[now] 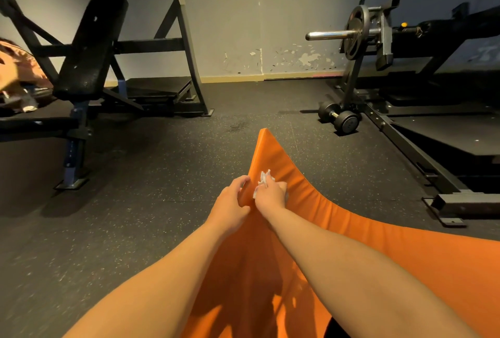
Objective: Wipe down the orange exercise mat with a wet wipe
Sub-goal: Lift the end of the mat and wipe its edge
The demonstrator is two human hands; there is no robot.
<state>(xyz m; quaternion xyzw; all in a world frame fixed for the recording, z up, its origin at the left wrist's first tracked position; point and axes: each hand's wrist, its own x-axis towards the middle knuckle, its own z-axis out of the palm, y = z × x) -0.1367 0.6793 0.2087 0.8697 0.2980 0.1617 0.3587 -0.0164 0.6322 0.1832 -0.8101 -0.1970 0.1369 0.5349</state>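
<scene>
Just the one camera here, worn on the person's head, wide-angle, so straight lines bow out toward the edges. It faces forward and tips down. Both forearms come up from the bottom edge to the left hand and right hand, which meet just below mid-frame, close to the lens. The orange mat fills the lower right, with the left hand gripping its raised edge and the right holding the wet wipe on it. Further back there's the speckled floor, the bench upper left, the dumbbell to the right, and the wall across the top
</scene>
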